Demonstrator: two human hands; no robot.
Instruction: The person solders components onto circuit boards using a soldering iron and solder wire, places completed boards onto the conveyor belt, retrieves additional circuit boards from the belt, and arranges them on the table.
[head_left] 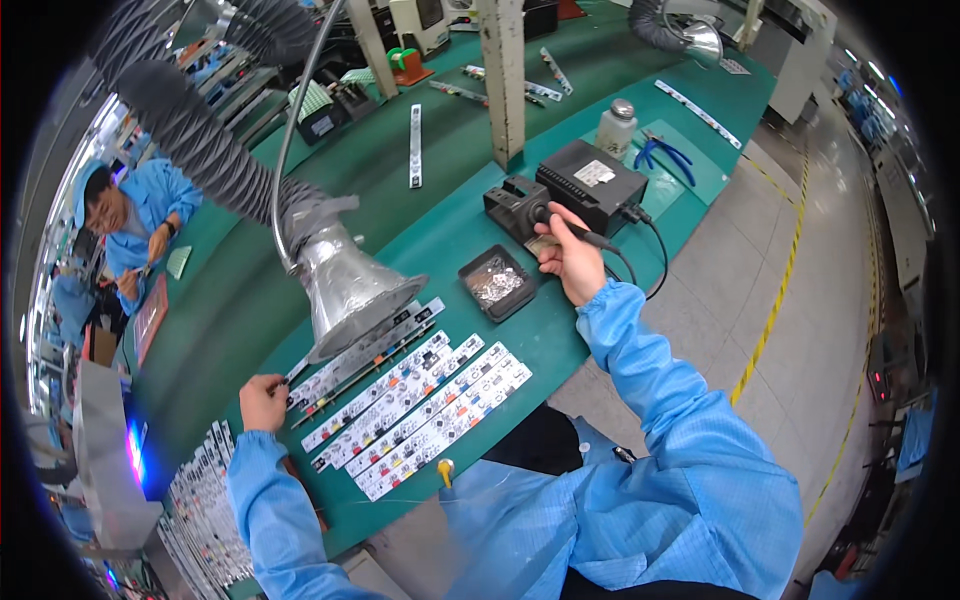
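My right hand (575, 262) is closed round the black handle of a soldering iron (590, 238), whose front end is at the black iron holder (517, 207). At the left ends of the rear white circuit board strips (345, 372), my left hand (264, 403) has its fingers curled together; what they pinch, if anything, is hidden. Several more white circuit board strips (440, 427) with small parts lie side by side nearer to me. A black square tray (497, 283) of small metal pieces sits between the strips and the holder.
A metal fume hood (350, 285) on a ribbed hose hangs over the rear strips. Behind the iron stand a black soldering station (592, 180), a bottle (617, 128) and blue pliers (664, 160). Stacked strips (210, 510) lie at lower left. A co-worker (130, 225) sits across the bench.
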